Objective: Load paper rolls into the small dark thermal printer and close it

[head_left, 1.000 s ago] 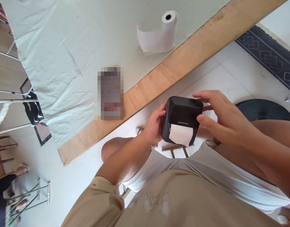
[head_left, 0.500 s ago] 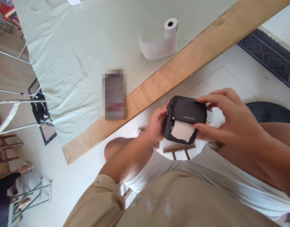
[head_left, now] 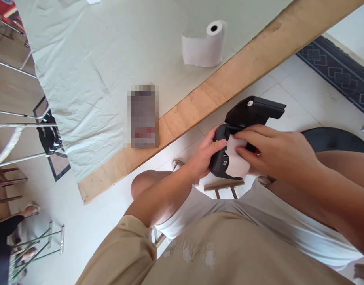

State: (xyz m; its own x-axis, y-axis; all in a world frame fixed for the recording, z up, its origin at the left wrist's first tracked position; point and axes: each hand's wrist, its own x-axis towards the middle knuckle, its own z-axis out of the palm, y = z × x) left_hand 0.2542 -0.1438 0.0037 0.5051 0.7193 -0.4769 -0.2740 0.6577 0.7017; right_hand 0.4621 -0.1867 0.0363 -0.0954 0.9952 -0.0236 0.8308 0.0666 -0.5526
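My left hand (head_left: 203,157) grips a small black receipt printer (head_left: 220,169) by its left side, the thumb lying over the edge. Its lid (head_left: 253,110) stands raised, tilted back over the far side of the body. White paper (head_left: 237,160) with a torn edge hangs out of the printer's front. Thumb and fingers of my right hand (head_left: 278,148) reach into the compartment and pinch this paper; the rest of the roll is hidden behind them. The printer is held above my lap, off the table.
A table with a pale green cloth (head_left: 95,51) and bare wooden edge (head_left: 223,89) lies ahead. On it are a partly unrolled white paper roll (head_left: 204,50) and a pixelated rectangular object (head_left: 144,118). Stools (head_left: 36,245) and another person's leg (head_left: 30,209) are at left.
The printer's lid was shut and has swung up and back. My right hand has shifted from the lid onto the paper inside. My left hand keeps its hold.
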